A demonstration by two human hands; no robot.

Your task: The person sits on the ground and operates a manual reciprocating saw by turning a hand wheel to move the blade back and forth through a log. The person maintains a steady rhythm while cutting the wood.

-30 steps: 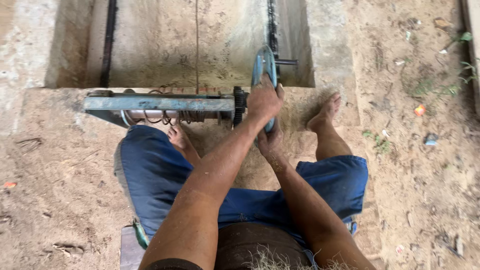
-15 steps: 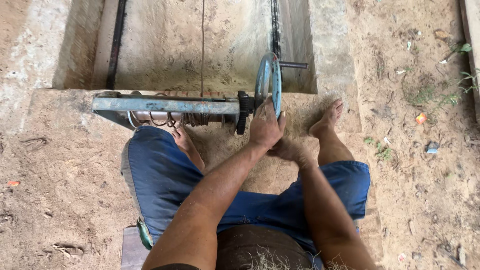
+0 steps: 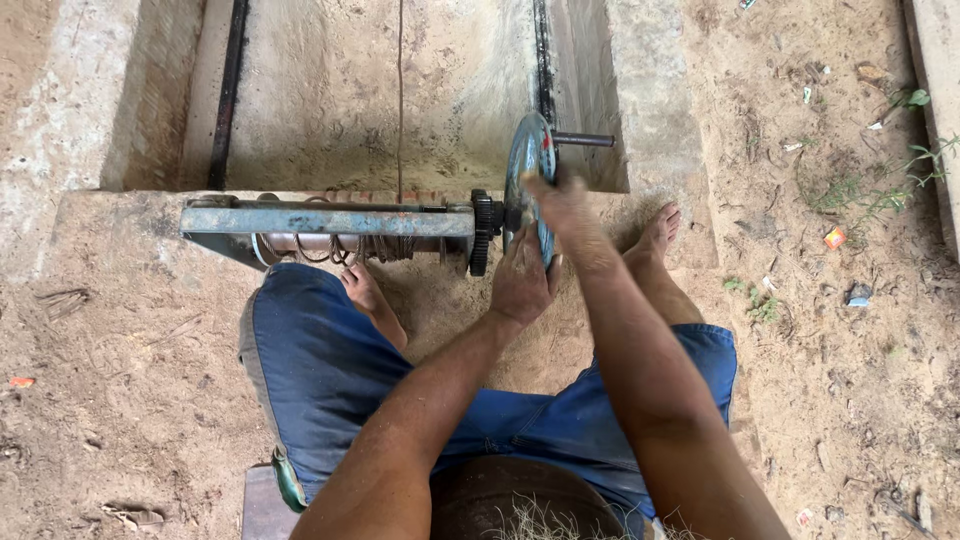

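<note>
One concrete pit [image 3: 330, 110] fills top of view w/ a black rail [image 3: 226, 95] down its left side. At its near edge sits a blue-grey winch frame [image 3: 330, 220], wire coil [image 3: 350, 247] underneath, black gear [image 3: 484, 232] at rt end. Blue handwheel [image 3: 530, 160] stands upright beside gear. Left hand [image 3: 522, 282] curled on wheel's lower rim; right hand [image 3: 562, 205] closed over its upper rim.
</note>
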